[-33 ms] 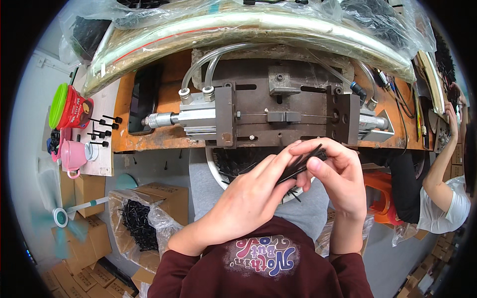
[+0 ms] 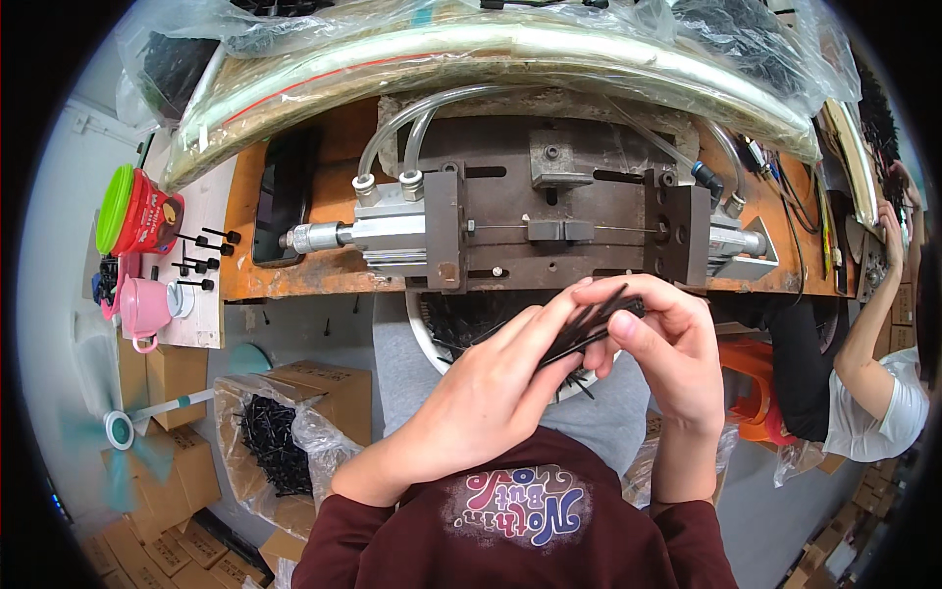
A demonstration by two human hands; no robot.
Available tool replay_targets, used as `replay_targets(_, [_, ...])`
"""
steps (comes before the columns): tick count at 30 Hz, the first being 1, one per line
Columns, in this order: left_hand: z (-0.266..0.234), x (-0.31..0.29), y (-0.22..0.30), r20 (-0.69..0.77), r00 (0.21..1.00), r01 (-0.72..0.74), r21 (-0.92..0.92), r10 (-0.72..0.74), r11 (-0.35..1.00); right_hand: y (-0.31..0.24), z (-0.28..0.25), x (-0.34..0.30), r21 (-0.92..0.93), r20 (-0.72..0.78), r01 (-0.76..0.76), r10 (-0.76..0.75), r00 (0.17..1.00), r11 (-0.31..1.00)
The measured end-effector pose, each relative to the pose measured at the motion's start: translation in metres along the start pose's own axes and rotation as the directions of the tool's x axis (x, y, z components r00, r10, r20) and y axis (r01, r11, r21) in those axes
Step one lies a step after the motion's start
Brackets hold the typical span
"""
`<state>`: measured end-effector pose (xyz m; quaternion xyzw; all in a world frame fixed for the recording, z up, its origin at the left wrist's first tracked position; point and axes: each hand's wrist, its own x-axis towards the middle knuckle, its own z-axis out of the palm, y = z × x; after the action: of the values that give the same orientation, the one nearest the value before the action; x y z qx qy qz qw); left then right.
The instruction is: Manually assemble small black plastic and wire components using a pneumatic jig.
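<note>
Over my lap, both hands are closed around a bundle of thin black sticks [image 2: 581, 336]. My left hand [image 2: 486, 393] cups the bundle from the left, its thumb below the sticks and its fingers reaching over them. From the right, my right hand [image 2: 677, 344] grips the far ends between curled fingers and thumb. What its inner fingers touch is partly hidden. Beneath the hands, a white tub [image 2: 418, 329] on my lap contains more black sticks [image 2: 476, 316]. Just beyond stands a dark metal fixture [image 2: 505, 257] with a small dark block [image 2: 560, 232] at its middle.
Air cylinders [image 2: 391, 239] with clear hoses [image 2: 392, 128] flank the fixture. A phone [image 2: 283, 201] lies left on the bench. Further left are a red tub [image 2: 157, 216], a pink cup [image 2: 145, 306] and a fan [image 2: 119, 430]. A lined carton [image 2: 339, 388] holds black pieces. A co-worker [image 2: 878, 398] sits right.
The black sticks have shifted slightly within my fingers, and their ends fan out a little differently. Both hands stay in nearly the same place.
</note>
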<state>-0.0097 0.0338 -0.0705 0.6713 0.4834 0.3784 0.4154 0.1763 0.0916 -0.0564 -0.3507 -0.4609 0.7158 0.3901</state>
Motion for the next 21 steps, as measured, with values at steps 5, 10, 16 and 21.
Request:
replay_targets(5, [-0.006,-0.005,0.000,-0.010,0.980,0.182,-0.355,-0.198,0.917,0.000,-0.008,-0.004,-0.126,-0.048,0.209,-0.217,0.975,0.970])
replay_targets(10, [-0.010,-0.007,-0.004,-0.067,0.960,0.201,-0.508,-0.271,0.837,0.001,-0.006,-0.001,-0.499,-0.080,0.476,-0.586,0.807,0.724])
replay_targets(16, [-0.012,-0.015,-0.011,-0.029,0.957,0.158,-0.787,-0.290,0.597,0.048,-0.001,0.021,-0.787,0.343,0.600,-0.705,0.621,0.145])
replay_targets(21, [-0.009,-0.013,0.001,-0.120,0.957,0.086,-0.752,-0.265,0.653,0.074,0.004,0.030,-0.826,0.354,0.560,-0.719,0.598,0.059])
